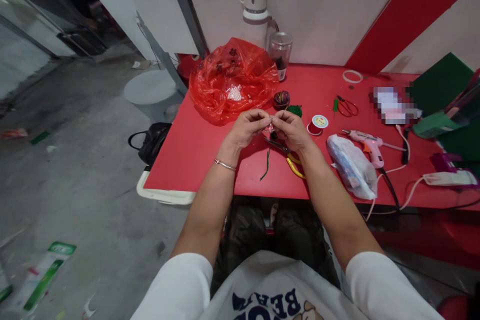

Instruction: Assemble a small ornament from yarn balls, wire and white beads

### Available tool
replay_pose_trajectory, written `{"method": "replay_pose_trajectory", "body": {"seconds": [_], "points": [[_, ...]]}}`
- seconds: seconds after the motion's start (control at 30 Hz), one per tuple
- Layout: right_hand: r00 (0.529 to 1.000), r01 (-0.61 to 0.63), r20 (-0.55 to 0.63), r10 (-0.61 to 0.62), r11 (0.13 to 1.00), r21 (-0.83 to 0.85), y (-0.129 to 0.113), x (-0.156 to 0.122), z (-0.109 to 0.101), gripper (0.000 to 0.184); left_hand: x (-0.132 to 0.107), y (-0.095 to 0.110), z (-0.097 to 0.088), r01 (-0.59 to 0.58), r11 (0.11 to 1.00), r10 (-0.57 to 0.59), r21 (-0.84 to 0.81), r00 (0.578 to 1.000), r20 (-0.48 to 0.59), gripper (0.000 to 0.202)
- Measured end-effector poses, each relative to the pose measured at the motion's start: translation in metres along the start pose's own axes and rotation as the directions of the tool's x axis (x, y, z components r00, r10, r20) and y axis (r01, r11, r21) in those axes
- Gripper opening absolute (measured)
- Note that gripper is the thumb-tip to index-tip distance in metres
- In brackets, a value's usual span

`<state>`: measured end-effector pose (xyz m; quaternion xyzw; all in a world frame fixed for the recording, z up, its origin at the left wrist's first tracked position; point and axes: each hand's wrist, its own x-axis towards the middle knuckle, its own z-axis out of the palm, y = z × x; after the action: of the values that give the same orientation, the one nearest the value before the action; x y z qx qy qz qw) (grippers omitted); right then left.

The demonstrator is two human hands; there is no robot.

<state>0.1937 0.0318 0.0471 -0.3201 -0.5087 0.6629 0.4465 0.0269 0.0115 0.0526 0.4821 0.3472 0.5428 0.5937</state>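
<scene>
Above the red table, my left hand (249, 126) and my right hand (290, 130) meet with thumbs and forefingers pinched together. Between the fingertips is something small, with a few clear bead-like bits (270, 128) showing just below; its exact kind is too small to make out. Yellow-handled pliers or scissors (295, 165) lie partly under my right hand. A short piece of dark green cord (265, 166) rests on the table below my hands. Just beyond them sit a multicoloured ball of yarn (281, 100) and a green bundle of yarn (295, 110).
A red plastic bag (225, 72) holding white beads (235, 92) stands at the back left. To the right are a spool of red thread (317, 124), red-handled scissors (348, 106), a pink glue gun (369, 145) with a cord, and a white plastic bag (352, 165).
</scene>
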Motion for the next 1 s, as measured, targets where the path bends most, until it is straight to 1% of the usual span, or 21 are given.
{"method": "replay_pose_trajectory", "body": {"seconds": [0.27, 0.33, 0.43, 0.57, 0.67, 0.8, 1.0], "points": [[0.999, 0.001, 0.044, 0.0, 1.0, -0.015, -0.002, -0.002, 0.0021, 0.059, -0.0019, 0.0039, -0.0052, 0.049, 0.999, -0.049, 0.012, 0.998, 0.039, 0.052], [0.999, 0.0, 0.043, 0.0, 1.0, -0.004, -0.0018, -0.0023, 0.0025, 0.059, -0.0009, 0.0025, -0.0059, 0.048, 0.999, -0.047, -0.018, 0.999, 0.022, 0.051], [0.999, -0.014, 0.033, 0.013, 1.0, 0.012, -0.001, -0.0022, 0.0019, 0.057, 0.0016, -0.001, -0.0062, 0.022, 0.997, -0.025, -0.074, 0.999, -0.048, 0.048], [0.999, -0.047, 0.013, 0.047, 0.999, 0.003, -0.0005, -0.0017, 0.0008, 0.055, 0.0045, -0.0041, -0.0059, 0.018, 0.996, -0.028, -0.093, 0.993, -0.111, 0.046], [0.999, -0.042, -0.013, 0.042, 0.999, -0.028, -0.0003, -0.0018, 0.0013, 0.051, 0.005, -0.0039, -0.0051, 0.034, 0.997, -0.043, -0.069, 0.991, -0.127, 0.046], [1.0, 0.003, -0.022, -0.004, 0.997, -0.075, 0.0004, -0.0028, 0.0032, 0.047, 0.0044, -0.0029, -0.0044, 0.038, 0.999, -0.041, -0.024, 0.989, -0.14, 0.045], [0.999, 0.01, -0.05, -0.012, 0.999, -0.053, 0.0002, -0.003, 0.0036, 0.045, 0.0036, -0.0032, -0.0044, 0.032, 0.999, -0.034, -0.018, 0.993, -0.114, 0.046]]}}
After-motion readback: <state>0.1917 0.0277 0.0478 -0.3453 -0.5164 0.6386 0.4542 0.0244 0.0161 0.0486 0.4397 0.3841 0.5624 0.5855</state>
